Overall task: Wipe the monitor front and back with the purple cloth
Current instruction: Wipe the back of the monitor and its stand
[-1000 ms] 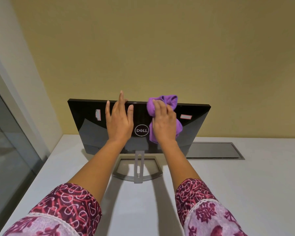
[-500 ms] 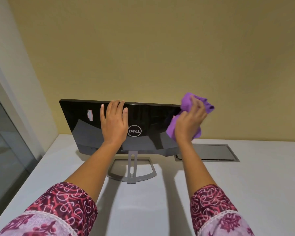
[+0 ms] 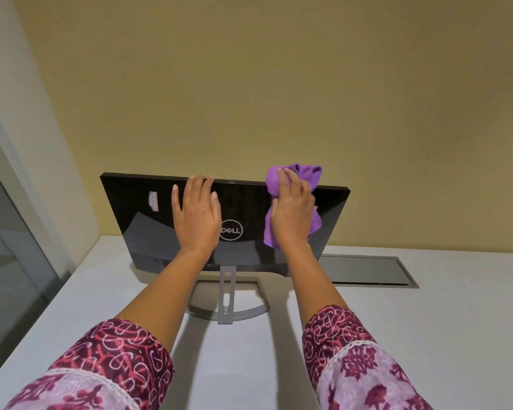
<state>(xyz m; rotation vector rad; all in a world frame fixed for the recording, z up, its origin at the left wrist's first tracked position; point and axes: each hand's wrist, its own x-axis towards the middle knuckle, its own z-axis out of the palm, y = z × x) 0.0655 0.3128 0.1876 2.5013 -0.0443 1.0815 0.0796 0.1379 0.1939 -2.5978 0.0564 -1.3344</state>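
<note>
Purple cloth (image 3: 305, 173): gripped by right hand (image 3: 293, 217), on monitor (image 3: 137, 220) back.
Left hand (image 3: 197, 217): flat, bracing.
Risk: overpush may topple monitor at desk's (image 3: 427, 335) far edge.

An office workspace, by its look.

A Dell monitor (image 3: 148, 226) stood on its grey stand (image 3: 227, 303) on a plain white desk (image 3: 427, 335), which had a flush metal cable hatch (image 3: 365, 270) set into its top. A glass partition (image 3: 9, 261) in a pale frame ran along the left, and a bare yellow wall (image 3: 279, 84) closed off the back.
</note>
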